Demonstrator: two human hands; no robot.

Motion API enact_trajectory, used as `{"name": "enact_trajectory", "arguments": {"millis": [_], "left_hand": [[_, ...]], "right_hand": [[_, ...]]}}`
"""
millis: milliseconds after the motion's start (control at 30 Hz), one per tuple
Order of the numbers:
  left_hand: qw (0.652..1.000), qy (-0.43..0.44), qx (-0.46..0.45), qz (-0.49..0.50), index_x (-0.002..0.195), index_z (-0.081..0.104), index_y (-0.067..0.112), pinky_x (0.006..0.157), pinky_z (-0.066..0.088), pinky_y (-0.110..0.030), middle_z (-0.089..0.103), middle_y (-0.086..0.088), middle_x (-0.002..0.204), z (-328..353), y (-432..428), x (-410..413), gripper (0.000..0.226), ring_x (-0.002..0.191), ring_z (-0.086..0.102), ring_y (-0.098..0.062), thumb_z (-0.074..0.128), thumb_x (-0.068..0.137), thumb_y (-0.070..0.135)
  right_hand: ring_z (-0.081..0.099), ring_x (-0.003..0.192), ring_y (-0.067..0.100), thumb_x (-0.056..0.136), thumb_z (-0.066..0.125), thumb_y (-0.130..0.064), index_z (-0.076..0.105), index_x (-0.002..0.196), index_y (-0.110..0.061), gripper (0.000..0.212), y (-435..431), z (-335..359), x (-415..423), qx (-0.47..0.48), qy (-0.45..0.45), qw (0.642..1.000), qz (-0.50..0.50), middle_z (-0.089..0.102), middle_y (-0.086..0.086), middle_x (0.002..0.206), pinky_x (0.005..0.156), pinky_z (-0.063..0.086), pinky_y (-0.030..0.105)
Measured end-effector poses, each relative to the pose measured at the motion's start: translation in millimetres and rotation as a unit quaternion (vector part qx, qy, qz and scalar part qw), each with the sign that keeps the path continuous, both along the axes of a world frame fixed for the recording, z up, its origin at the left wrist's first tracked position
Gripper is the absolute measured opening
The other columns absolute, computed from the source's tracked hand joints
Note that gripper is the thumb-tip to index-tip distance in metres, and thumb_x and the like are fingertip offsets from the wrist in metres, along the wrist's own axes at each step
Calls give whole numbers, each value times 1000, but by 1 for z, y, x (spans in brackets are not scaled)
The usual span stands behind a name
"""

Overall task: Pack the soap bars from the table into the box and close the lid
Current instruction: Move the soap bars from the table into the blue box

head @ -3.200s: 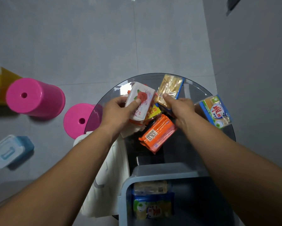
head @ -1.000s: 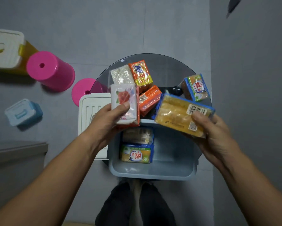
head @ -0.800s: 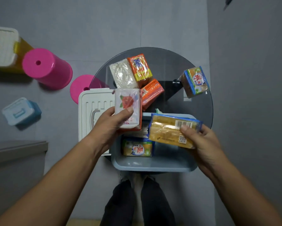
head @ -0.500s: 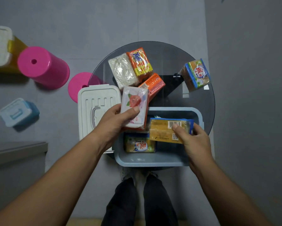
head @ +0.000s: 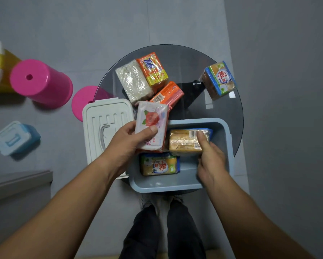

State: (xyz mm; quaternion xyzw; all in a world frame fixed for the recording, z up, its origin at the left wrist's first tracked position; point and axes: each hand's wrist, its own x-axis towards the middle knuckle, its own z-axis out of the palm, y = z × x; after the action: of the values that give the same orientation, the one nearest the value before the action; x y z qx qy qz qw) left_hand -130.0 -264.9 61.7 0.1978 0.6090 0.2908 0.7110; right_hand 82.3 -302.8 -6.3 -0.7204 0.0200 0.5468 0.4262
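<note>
Dim, flat indoor light w/ grey cast, soft shadows. Faint glare patches on glass counter [head: 209, 58] top. Centre fairly sharp; right hand [head: 211, 161] slightly motion-blurred. Wide-angle distortion bends edges; pink stool [head: 41, 83] & left-side bins look soft, stretched.

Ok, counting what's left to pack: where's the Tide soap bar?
In the head view, the Tide soap bar lies on the glass table's far left, touching the white soap bar.
</note>
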Motion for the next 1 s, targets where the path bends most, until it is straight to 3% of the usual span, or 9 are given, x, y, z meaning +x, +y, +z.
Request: {"name": "enact_trajectory", "arguments": {"millis": [200, 333, 467, 567, 667, 767, 1000], "left_hand": [[1000, 7, 4, 5, 119, 73, 13, 73, 62, -23, 82, -6, 108, -1, 0, 2, 53, 90, 78, -15, 81, 69, 29], [1000, 11, 5, -2, 121, 72, 12, 78, 63, -27, 81, -7, 110, -2, 2, 4, 57, 93, 78, -18, 81, 68, 30], [1000, 23, 8, -12, 121, 72, 13, 84, 61, -32, 81, -6, 111, -4, 3, 4, 59, 98, 78, -21, 82, 67, 33], [999, 30, 8, -13, 122, 72, 12, 87, 61, -34, 81, -7, 112, -5, 4, 5, 60, 101, 78, -22, 83, 67, 34], [999, 30, 8, -12, 122, 72, 10, 89, 60, -35, 81, -8, 112, -5, 5, 7, 60, 101, 77, -23, 82, 69, 35], [999, 28, 5, -15, 121, 72, 9, 89, 60, -33, 81, -9, 111, -7, 4, 7, 57, 100, 77, -23, 89, 71, 31], [999, 27, 18, -28, 124, 71, 10, 90, 61, -34, 81, -8, 114, -13, 2, 5, 55, 102, 77, -23, 83, 73, 29]], "right_hand": [[78, 89, 25, 79, 83, -33, 71, 112, -8, 43, 12, -11, -8, -19, 95, 989, -116, 80, 11, 104, 79, 61, 41], [77, 90, 22, 77, 84, -30, 72, 110, -9, 41, 13, -18, -9, -12, 110, 984, -139, 80, 10, 106, 88, 60, 42], [75, 103, 23, 70, 85, -28, 69, 120, -12, 55, 11, -24, -7, -2, 142, 980, -141, 78, 9, 113, 101, 54, 43], [74, 106, 29, 78, 82, -20, 65, 127, -13, 52, 12, -27, -8, -19, 174, 977, -119, 77, 13, 115, 100, 53, 51], [71, 107, 33, 82, 79, -19, 66, 119, -16, 39, 14, -26, -9, -54, 201, 973, -100, 76, 14, 113, 100, 50, 61], [69, 102, 32, 90, 72, -15, 66, 112, -14, 23, 17, -22, -7, -47, 213, 966, -140, 75, 15, 109, 101, 50, 58], [72, 96, 31, 92, 69, -11, 69, 105, -12, 13, 15, -21, -11, -34, 209, 963, -167, 81, 12, 89, 94, 55, 50]]}}
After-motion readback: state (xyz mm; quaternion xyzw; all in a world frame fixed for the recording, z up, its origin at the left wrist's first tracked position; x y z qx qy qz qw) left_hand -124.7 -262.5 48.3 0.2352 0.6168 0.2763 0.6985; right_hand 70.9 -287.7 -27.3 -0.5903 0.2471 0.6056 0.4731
